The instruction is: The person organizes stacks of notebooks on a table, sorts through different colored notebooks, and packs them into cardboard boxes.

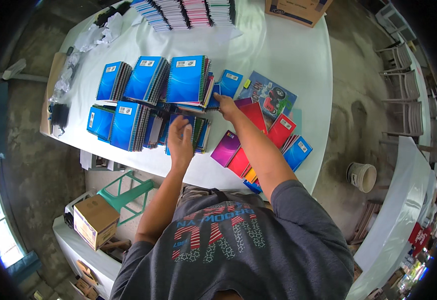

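My right hand (225, 106) is closed on a small dark-blue notebook (213, 98), thumb on top, at the right side of a tall stack of blue spiral notebooks (185, 77). The fingers underneath are hidden. My left hand (180, 138) is raised in front of the near stack of notebooks (198, 134), its fingers slightly bent and thumb apart, with nothing seen in it. That near stack shows blue and green covers and is partly hidden by the hand. Another blue notebook (230, 82) lies just beyond my right hand.
More stacks of blue spiral notebooks (127, 125) stand to the left. Red notebooks (281, 131), a purple one (226, 148) and a picture-covered book (268, 95) lie under and around my right forearm. Piled notebooks (186, 14) and a cardboard box (298, 11) stand at the far edge.
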The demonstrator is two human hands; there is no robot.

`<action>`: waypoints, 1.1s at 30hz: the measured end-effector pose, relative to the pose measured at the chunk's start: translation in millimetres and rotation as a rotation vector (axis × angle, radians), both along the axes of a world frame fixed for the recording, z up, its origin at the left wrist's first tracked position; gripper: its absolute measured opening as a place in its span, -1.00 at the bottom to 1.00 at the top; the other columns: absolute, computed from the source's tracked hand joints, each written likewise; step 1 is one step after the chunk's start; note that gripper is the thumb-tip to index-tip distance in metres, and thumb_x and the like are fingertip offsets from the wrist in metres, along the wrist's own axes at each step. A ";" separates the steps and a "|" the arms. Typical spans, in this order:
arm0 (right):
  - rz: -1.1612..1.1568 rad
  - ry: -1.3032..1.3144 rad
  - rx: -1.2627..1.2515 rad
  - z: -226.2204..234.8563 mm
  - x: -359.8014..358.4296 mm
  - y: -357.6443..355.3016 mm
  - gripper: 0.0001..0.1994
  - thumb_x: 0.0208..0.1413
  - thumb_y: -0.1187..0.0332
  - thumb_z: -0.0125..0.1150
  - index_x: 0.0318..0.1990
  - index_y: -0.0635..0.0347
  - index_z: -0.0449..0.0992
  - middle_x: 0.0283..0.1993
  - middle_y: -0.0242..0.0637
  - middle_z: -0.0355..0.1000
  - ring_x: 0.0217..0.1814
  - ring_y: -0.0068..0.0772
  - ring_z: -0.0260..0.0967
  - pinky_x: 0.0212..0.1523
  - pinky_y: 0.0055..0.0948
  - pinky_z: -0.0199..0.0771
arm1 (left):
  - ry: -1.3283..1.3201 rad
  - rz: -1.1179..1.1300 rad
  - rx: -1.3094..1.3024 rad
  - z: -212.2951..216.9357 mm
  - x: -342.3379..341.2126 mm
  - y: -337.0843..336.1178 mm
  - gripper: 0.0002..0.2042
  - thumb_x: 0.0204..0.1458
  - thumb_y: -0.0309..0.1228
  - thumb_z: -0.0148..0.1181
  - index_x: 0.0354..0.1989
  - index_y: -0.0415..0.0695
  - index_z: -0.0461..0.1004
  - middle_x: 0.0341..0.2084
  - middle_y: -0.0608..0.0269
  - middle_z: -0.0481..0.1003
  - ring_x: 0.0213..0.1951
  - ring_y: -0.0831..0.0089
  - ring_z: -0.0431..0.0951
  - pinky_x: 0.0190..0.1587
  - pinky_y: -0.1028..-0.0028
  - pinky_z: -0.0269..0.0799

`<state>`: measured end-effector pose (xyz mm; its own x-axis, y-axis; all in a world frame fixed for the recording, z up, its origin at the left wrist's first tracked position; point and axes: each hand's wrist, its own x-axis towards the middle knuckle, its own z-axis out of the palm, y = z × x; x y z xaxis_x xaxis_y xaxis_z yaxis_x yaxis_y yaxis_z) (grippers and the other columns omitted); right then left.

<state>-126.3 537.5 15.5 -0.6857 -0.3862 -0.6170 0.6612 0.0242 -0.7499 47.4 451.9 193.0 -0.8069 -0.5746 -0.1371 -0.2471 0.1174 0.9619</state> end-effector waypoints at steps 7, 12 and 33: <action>-0.096 -0.119 -0.165 22.7 8.1 7.0 -0.68 0.07 0.14 0.15 -0.24 0.25 0.46 -0.41 -0.36 0.41 -0.46 -0.58 0.25 -0.45 -0.58 0.16 | 0.098 0.008 -0.879 69.2 -43.2 2.9 -0.26 -0.14 -0.21 0.29 0.16 -0.25 0.03 0.06 -0.13 0.09 0.13 0.03 0.10 0.14 0.16 0.03; -0.080 -0.041 -0.235 16.0 3.8 3.4 -0.70 -0.01 0.21 0.15 -0.18 0.21 0.46 -0.32 -0.31 0.44 -0.34 -0.51 0.32 -0.30 -0.52 0.26 | -0.179 -0.115 -1.083 82.2 -88.4 10.2 -0.06 -0.28 -0.05 0.35 0.25 -0.14 -0.07 0.13 -0.21 0.04 0.18 -0.09 0.05 0.18 0.09 -0.02; -0.211 -0.184 -0.475 13.1 3.8 4.8 -0.67 -0.09 0.40 0.22 -0.11 0.23 0.41 -0.20 -0.29 0.44 -0.18 -0.38 0.41 -0.09 -0.41 0.38 | -0.450 -0.283 -1.073 75.7 -100.2 -15.0 0.03 -0.34 -0.04 0.37 0.31 -0.01 -0.16 0.21 -0.16 0.01 0.23 -0.07 0.04 0.21 0.07 -0.02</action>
<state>-122.5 542.3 28.6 -0.6754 -0.5173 -0.5256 0.7364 -0.4359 -0.5173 -52.8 436.9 268.7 -0.9258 -0.3780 0.0009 -0.3721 0.9118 0.1739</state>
